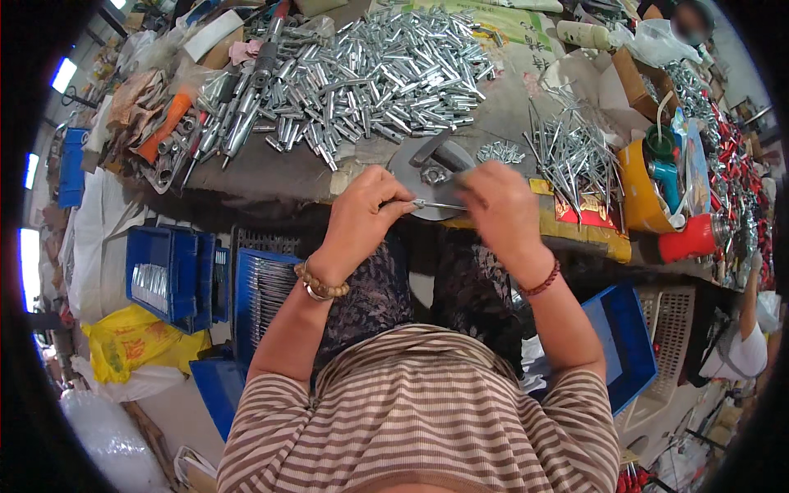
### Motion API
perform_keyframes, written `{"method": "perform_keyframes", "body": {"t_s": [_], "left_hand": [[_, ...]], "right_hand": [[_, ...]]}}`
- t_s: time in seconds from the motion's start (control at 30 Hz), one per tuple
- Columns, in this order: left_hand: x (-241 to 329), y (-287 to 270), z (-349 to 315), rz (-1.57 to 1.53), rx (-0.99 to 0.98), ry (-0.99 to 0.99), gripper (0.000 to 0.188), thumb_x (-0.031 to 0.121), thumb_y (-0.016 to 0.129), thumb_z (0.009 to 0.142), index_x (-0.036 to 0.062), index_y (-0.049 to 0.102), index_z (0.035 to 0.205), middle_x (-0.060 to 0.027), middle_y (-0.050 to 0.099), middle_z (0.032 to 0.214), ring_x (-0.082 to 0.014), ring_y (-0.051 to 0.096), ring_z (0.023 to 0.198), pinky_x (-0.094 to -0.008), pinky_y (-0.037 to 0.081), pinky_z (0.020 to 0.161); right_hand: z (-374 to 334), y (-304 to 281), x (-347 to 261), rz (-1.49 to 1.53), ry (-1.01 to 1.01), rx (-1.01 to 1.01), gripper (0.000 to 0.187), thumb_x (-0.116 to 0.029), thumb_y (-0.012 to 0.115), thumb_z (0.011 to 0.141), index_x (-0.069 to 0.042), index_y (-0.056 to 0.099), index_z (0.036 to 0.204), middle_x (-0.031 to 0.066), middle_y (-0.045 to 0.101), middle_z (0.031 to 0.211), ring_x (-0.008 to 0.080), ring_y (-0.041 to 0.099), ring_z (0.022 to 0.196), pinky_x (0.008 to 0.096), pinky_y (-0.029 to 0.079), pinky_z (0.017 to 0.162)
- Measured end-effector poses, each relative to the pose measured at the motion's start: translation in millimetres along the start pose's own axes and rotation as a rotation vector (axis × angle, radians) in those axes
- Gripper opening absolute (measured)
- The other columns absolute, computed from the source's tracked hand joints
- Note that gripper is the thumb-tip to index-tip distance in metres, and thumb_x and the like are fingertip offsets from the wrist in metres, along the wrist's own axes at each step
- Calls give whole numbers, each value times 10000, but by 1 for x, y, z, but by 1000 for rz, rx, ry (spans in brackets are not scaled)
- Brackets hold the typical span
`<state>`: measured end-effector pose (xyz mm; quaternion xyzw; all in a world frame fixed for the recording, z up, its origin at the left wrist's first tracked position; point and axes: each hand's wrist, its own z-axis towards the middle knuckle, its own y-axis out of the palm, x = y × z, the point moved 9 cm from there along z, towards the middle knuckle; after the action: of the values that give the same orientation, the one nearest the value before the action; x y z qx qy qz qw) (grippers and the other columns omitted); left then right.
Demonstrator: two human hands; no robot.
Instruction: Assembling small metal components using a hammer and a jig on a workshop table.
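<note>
My left hand (366, 215) is closed in a pinch on one end of a thin metal rod (440, 205), with a small silvery fitting at the fingertips. The rod lies level and runs across to my right hand (503, 209). Those fingers are curled at its far end and partly blurred by motion. Just beyond both hands, a dark hammer-like block (442, 153) rests on a round grey metal plate (401, 167). A nut-like metal piece (434, 174) sits in front of it. To the plate's right is a little heap of small metal pieces (501, 153).
A big pile of shiny metal tubes (378, 78) covers the bench's far middle. Thin rods (579, 160) are heaped at right, near a yellow container (643, 189) and a red cylinder (689, 238). Tools crowd the left. Blue bins (160, 271) stand below the bench. Another person's arm (749, 300) shows far right.
</note>
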<state>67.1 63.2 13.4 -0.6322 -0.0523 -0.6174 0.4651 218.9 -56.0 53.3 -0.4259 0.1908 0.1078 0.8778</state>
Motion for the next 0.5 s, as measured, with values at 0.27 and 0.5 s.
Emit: {"method": "perform_keyframes", "body": {"t_s": [0.27, 0.5], "left_hand": [[4, 1, -2, -9, -10, 24, 139, 24, 777, 846, 17, 737, 978, -59, 599, 930, -189, 605, 859, -304, 476, 770], [7, 0, -3, 37, -1, 58, 142, 27, 776, 843, 20, 732, 978, -68, 610, 941, -201, 620, 869, -314, 483, 772]], "right_hand": [[26, -3, 53, -189, -54, -98, 134, -60, 721, 790, -94, 715, 920, 101, 631, 910, 337, 646, 927, 447, 532, 794], [35, 12, 63, -189, -152, -222, 95, -63, 711, 812, -82, 697, 903, 101, 604, 925, 341, 639, 940, 449, 528, 807]]}}
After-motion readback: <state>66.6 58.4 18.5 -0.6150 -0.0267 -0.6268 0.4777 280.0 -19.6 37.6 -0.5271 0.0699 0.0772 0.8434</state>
